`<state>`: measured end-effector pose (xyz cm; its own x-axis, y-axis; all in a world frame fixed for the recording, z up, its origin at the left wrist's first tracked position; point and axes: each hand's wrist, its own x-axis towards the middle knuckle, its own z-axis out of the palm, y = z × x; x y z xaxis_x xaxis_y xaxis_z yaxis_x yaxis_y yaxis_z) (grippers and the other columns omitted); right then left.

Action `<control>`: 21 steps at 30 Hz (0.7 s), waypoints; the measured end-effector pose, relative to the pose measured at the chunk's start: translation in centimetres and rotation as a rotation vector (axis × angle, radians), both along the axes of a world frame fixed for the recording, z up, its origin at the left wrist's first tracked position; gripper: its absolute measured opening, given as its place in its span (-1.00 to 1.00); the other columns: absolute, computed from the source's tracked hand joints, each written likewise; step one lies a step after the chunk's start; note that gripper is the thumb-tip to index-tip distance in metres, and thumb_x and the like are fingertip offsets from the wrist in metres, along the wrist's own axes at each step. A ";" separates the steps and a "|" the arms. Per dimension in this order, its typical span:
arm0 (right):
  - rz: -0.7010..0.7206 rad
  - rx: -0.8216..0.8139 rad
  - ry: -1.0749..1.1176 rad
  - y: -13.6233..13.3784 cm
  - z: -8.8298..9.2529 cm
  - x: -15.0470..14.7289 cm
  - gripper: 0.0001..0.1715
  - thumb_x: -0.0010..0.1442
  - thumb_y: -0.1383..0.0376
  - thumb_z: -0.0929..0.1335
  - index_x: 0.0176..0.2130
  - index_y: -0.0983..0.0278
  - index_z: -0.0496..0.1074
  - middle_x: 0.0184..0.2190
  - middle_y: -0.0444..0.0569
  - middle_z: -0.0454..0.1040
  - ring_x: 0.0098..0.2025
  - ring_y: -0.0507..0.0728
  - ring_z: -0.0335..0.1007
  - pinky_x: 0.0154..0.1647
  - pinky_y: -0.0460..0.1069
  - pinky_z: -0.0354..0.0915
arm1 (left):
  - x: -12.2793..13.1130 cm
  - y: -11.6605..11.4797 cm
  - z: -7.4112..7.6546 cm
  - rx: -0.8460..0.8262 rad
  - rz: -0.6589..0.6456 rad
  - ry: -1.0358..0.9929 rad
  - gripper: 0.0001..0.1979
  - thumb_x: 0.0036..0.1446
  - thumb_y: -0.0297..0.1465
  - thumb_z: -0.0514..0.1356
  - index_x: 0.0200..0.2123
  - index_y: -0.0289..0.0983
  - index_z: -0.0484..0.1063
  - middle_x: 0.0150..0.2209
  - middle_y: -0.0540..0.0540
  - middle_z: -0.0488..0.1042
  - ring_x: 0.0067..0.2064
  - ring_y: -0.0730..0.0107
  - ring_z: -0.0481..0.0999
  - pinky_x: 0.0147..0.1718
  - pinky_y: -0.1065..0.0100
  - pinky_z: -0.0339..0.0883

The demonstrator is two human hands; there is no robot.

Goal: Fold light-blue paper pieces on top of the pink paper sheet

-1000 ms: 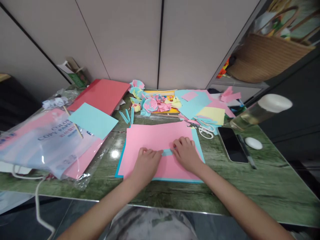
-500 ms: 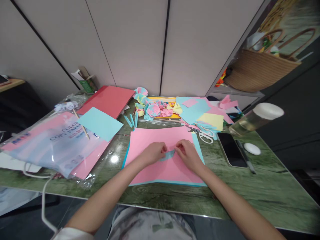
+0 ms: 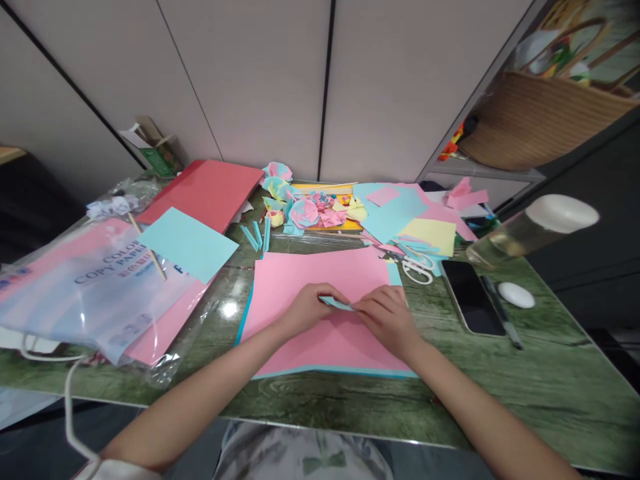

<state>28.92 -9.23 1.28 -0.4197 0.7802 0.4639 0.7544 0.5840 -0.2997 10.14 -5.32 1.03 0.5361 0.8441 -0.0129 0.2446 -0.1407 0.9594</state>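
Observation:
Between my two hands is a narrow light-blue paper strip [image 3: 336, 303], held by its ends just over a stack of paper whose top sheet is pink [image 3: 300, 347]. My left hand [image 3: 311, 308] pinches the strip's left end, fingers curled. At the other end, my right hand [image 3: 389, 318] is closed with its fingertips on the strip. Blue sheets peek out along the edges of the pink sheet. Several folded blue strips [image 3: 266, 235] lie behind it on the left.
Paper flowers [image 3: 305, 213] crowd the table's back. White-handled scissors [image 3: 419, 270], a phone [image 3: 473, 297], a pen [image 3: 501, 312], a white oval object [image 3: 517, 295] and a bottle [image 3: 530, 230] stand or lie right. Left are a copy-paper pack [image 3: 115, 287], a blue sheet [image 3: 187, 245] and a red folder [image 3: 200, 193].
The strip has turned from lying nearly flat with its face showing to a thinner, tilted edge between my hands. My right hand has shifted slightly right. The head view has moved a little.

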 end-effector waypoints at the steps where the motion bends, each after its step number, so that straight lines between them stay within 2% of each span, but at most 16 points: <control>1: 0.019 0.015 -0.048 0.1 -0.3 0.2 -0.86 0.13 0.35 0.25 -0.33 0.22 0.41 -0.45 -0.09 0.41 -0.31 0.04 0.21 -0.25 0.01 0.02 | -0.3 0.0 0.0 0.059 0.015 0.044 -0.73 -0.10 -0.57 0.12 -0.24 -0.33 0.39 -0.26 -0.09 0.43 -0.26 0.43 0.41 -0.27 0.39 0.32; 3: 0.032 0.019 -0.130 0.4 -1.0 0.4 -0.83 0.14 0.35 0.24 -0.33 0.22 0.42 -0.41 -0.07 0.39 -0.30 0.04 0.19 -0.28 -0.01 0.02 | -1.1 -0.3 0.2 0.226 0.046 0.179 -0.59 -0.14 -0.58 0.16 -0.13 -0.28 0.33 -0.21 -0.09 0.37 -0.26 0.45 0.38 -0.28 0.39 0.31; 4: 0.034 0.011 -0.163 0.5 -1.4 0.4 -0.82 0.15 0.35 0.23 -0.33 0.22 0.42 -0.41 -0.05 0.38 -0.31 0.04 0.17 -0.30 -0.02 0.02 | -1.4 -0.5 0.3 0.309 0.029 0.258 -0.60 -0.13 -0.57 0.17 -0.14 -0.27 0.32 -0.21 -0.09 0.35 -0.25 0.44 0.36 -0.27 0.38 0.31; 8: 0.085 -0.071 -0.215 0.8 -2.3 0.5 -0.80 0.17 0.34 0.21 -0.30 0.24 0.41 -0.46 -0.06 0.32 -0.36 0.03 0.14 -0.36 -0.05 0.03 | -2.1 -1.7 -0.2 0.650 -0.136 0.534 -0.84 0.03 -0.51 0.10 -0.26 -0.29 0.35 -0.32 -0.09 0.36 -0.23 0.38 0.33 -0.24 0.31 0.27; 10: 0.128 -0.126 -0.211 0.7 -2.3 0.5 -0.80 0.17 0.33 0.21 -0.28 0.23 0.40 -0.47 -0.07 0.32 -0.37 0.02 0.16 -0.36 -0.06 0.04 | -2.2 -2.2 -0.8 0.766 -0.183 0.619 -0.86 0.09 -0.52 0.03 -0.28 -0.33 0.35 -0.36 -0.10 0.37 -0.26 0.37 0.33 -0.27 0.30 0.27; 13: 0.163 -0.201 -0.210 0.7 -1.7 0.7 -0.80 0.18 0.32 0.21 -0.24 0.23 0.38 -0.44 -0.08 0.35 -0.35 0.02 0.20 -0.33 -0.05 0.05 | -2.3 -2.4 -1.3 0.864 -0.227 0.663 -0.83 0.13 -0.53 -0.02 -0.25 -0.35 0.34 -0.31 -0.13 0.39 -0.26 0.37 0.33 -0.28 0.30 0.26; 16: 0.170 -0.269 -0.224 0.8 -1.0 1.1 -0.81 0.18 0.31 0.21 -0.25 0.25 0.37 -0.41 -0.07 0.38 -0.31 0.03 0.21 -0.29 -0.04 0.07 | -2.6 -2.3 -1.4 0.932 -0.187 0.641 -0.82 0.14 -0.51 -0.01 -0.23 -0.33 0.34 -0.24 -0.14 0.40 -0.22 0.35 0.33 -0.28 0.29 0.24; 21: 0.155 -0.297 -0.231 0.8 -0.7 1.5 -0.80 0.19 0.32 0.19 -0.25 0.24 0.38 -0.38 -0.06 0.37 -0.30 0.05 0.20 -0.29 -0.02 0.06 | -3.0 -2.0 -1.0 0.964 -0.164 0.603 -0.83 0.13 -0.53 -0.01 -0.25 -0.35 0.35 -0.37 -0.11 0.42 -0.31 0.39 0.35 -0.36 0.33 0.24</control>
